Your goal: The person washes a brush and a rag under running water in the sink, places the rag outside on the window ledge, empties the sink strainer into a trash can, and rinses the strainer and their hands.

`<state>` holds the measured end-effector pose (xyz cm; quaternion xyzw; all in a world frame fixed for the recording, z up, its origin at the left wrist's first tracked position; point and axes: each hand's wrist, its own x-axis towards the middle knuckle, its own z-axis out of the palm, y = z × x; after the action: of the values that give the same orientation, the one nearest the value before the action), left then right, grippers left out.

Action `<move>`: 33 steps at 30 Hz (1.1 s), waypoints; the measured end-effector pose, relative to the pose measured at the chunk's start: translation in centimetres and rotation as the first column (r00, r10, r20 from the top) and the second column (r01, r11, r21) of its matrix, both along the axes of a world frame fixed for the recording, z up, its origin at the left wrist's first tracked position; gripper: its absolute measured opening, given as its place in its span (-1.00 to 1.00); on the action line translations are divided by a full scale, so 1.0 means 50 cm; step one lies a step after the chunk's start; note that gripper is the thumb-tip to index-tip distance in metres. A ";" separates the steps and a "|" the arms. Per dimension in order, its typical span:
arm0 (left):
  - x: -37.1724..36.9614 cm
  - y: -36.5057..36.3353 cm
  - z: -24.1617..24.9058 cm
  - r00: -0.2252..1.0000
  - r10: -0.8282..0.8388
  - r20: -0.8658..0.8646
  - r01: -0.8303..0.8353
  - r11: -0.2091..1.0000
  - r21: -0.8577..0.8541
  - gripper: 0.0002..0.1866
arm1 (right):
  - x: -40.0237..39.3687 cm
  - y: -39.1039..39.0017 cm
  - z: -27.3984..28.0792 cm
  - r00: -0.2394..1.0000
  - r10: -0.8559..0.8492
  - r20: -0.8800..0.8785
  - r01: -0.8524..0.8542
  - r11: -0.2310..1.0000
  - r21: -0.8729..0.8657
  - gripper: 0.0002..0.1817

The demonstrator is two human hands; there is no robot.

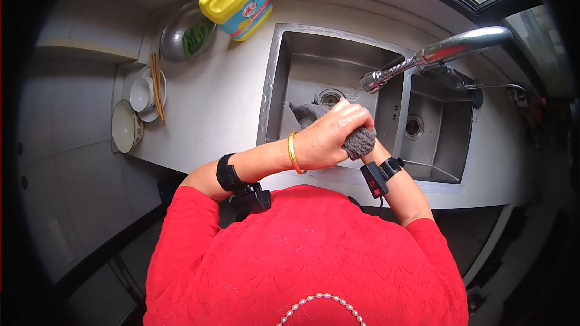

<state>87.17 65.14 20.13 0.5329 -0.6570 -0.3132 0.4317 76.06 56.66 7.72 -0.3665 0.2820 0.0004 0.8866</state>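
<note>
Over the larger sink basin, a dark grey cloth is bunched and twisted between my hands. My left hand, wet and with a gold bangle at its wrist, is wrapped tightly round it. One end of the cloth bulges out by the left knuckles; another part hangs toward the drain. Reaching in from the right, my right hand meets the cloth from below and behind. Its fingers are mostly hidden by the left hand and the cloth, but it appears closed on the cloth.
A metal faucet reaches over the basin just beyond my hands. The smaller basin is on the right. On the left counter stand a yellow jug, a steel bowl with green vegetables, white bowls and chopsticks.
</note>
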 end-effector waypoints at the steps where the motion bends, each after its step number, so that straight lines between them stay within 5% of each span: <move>1: -0.010 0.002 0.000 0.988 -0.041 -0.146 0.049 0.998 0.051 -0.61 | 0.001 0.004 0.051 0.996 -0.006 -0.093 -0.003 0.995 -0.098 -0.47; 3: -0.014 0.011 0.010 0.852 -0.082 -0.517 0.239 0.940 0.244 -0.63 | 0.021 0.001 0.149 0.922 -0.034 -0.386 0.122 0.971 0.204 -0.56; 6: -0.012 0.022 -0.026 0.538 -0.043 -0.842 0.438 0.868 0.235 -0.60 | 0.035 0.012 0.127 0.908 -0.196 -0.371 0.265 0.954 0.142 -0.66; 9: 0.034 0.024 -0.068 0.042 0.213 -0.976 0.397 0.893 0.212 -0.53 | -0.016 0.017 -0.028 0.985 -0.167 -0.049 0.165 0.985 -0.052 -0.69; 10: 0.065 0.017 -0.102 -0.004 0.183 -0.983 0.258 0.950 0.176 -0.52 | -0.035 0.017 -0.089 0.986 -0.136 0.098 0.145 0.985 -0.097 -0.67; 11: 0.103 0.010 -0.098 -0.124 0.179 -0.976 0.124 0.979 0.164 -0.53 | -0.034 0.007 -0.055 0.967 -0.243 0.077 0.204 0.918 0.341 -0.64; 12: 0.143 0.005 -0.128 -0.137 0.210 -0.968 -0.017 0.977 0.215 -0.53 | -0.031 -0.002 -0.019 0.944 -0.330 0.013 0.224 0.668 0.709 -0.61; 13: 0.173 0.000 -0.170 -0.158 0.290 -0.944 -0.111 0.945 0.308 -0.54 | -0.027 0.000 0.017 0.931 -0.348 -0.107 0.318 0.633 0.706 -0.59; 16: 0.153 0.009 -0.308 -0.151 0.523 -0.839 0.001 0.849 0.529 -0.59 | -0.005 0.004 0.057 0.926 -0.377 0.031 0.224 0.611 0.759 -0.57; 17: 0.120 0.019 -0.339 -0.176 0.515 -0.839 0.211 0.852 0.479 -0.51 | 0.004 0.007 0.063 0.916 -0.401 0.018 0.254 0.614 0.747 -0.56; 18: 0.087 0.030 -0.334 -0.116 0.462 -0.879 0.225 0.875 0.430 -0.37 | 0.012 0.005 0.075 0.919 -0.392 0.026 0.240 0.612 0.753 -0.55; 20: 0.071 0.029 -0.321 -0.321 0.392 -0.862 0.223 0.916 0.334 -0.35 | 0.022 0.001 0.106 0.925 -0.378 0.031 0.218 0.598 0.771 -0.52; 23: 0.088 0.004 -0.289 -0.403 0.275 -0.873 0.196 0.958 0.211 -0.43 | 0.008 0.017 0.090 0.968 -0.252 0.001 0.181 0.699 0.692 -0.44; 26: 0.115 -0.015 -0.289 -0.056 0.498 -0.865 0.225 0.850 0.476 -0.54 | -0.001 0.013 0.080 1.000 0.012 0.025 -0.020 0.930 0.367 -0.37; 27: 0.109 -0.025 -0.259 -0.075 0.562 -0.824 0.203 0.817 0.539 -0.65 | -0.001 0.007 0.064 0.986 0.165 0.032 -0.168 0.965 0.200 -0.36; 29: 0.106 -0.039 -0.275 0.134 0.640 -0.756 0.181 0.735 0.654 -0.68 | 0.006 0.001 0.045 0.933 0.356 -0.058 -0.360 0.923 -0.138 -0.38; 31: 0.099 -0.061 -0.303 0.285 0.734 -0.617 0.059 0.629 0.775 -0.67 | 0.027 -0.012 0.013 0.829 0.452 -0.328 -0.559 0.676 -0.480 -0.46; 33: 0.090 -0.079 -0.364 0.342 0.784 -0.519 -0.047 0.566 0.823 -0.64 | 0.057 -0.016 0.002 0.724 0.404 -0.559 -0.687 0.356 -0.633 -0.58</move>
<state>91.67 61.18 1.94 0.5797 0.0018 -0.6145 0.5352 78.91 55.86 7.83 -0.7961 0.2420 0.2277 0.5057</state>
